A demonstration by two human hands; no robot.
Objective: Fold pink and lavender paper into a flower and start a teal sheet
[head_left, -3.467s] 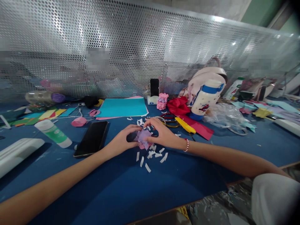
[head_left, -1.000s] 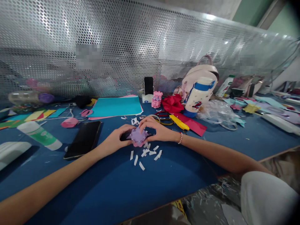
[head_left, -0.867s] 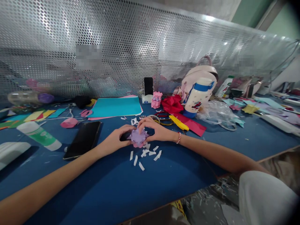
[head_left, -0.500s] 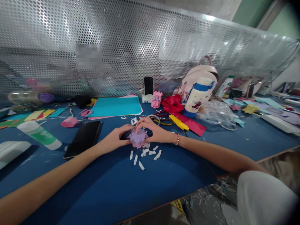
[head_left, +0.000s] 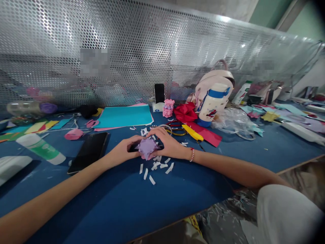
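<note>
Between my two hands is a purple and pink folded-paper piece (head_left: 147,147) with pointed tips, held just over the blue table (head_left: 122,203). My left hand (head_left: 128,148) curls round its left side, thumb below and fingers above. From the right, my right hand (head_left: 169,144) grips it, thumb at its side and fingertips at the far edge. Several white paper strips (head_left: 155,165) lie scattered around and below the piece. Beyond the hands stands a similar pink and purple paper stack (head_left: 168,108).
A black phone (head_left: 88,152) and a green-white tube (head_left: 42,149) lie at the left. Turquoise paper sheets (head_left: 124,116) are behind my hands. Red paper (head_left: 186,112), a yellow cutter (head_left: 193,132), a bottle (head_left: 212,105) and a backpack (head_left: 203,81) are at the right. Perforated metal panel (head_left: 132,51) behind.
The fingers of my right hand have drawn back from the top of the paper piece to its far edge, so more of its purple top shows. The view has shifted slightly.
</note>
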